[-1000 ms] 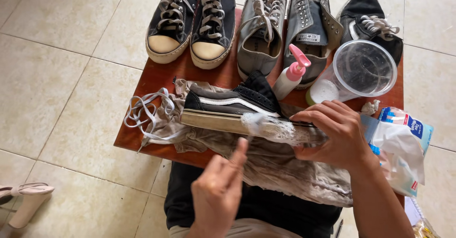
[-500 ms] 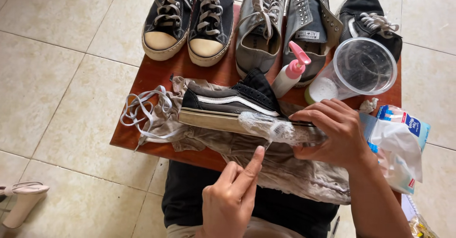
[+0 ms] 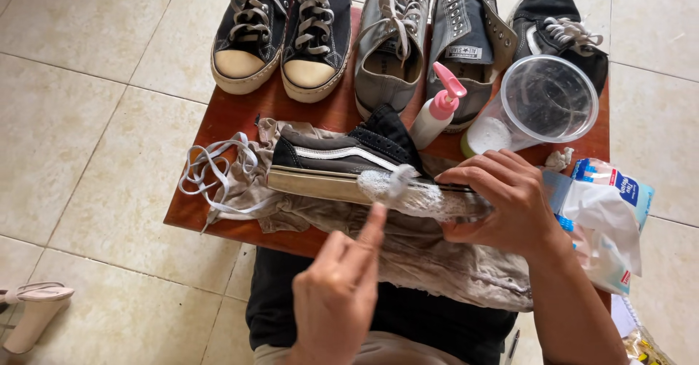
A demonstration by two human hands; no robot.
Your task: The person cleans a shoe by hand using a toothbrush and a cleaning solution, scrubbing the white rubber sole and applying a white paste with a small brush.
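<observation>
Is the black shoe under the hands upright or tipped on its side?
Tipped: the black shoe lies on its side, pale sole edge facing up toward the camera.

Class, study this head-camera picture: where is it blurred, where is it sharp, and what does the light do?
Head view: the left hand and the small brush head at the black shoe's sole are motion-blurred; the right hand and the shoes behind are sharp. Light is soft daylight, shadows faint; mild glare on the clear plastic cup and pale floor tiles.

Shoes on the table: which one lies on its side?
The black shoe with a white stripe, held by the right hand on the cloth; the others stand upright.
</observation>
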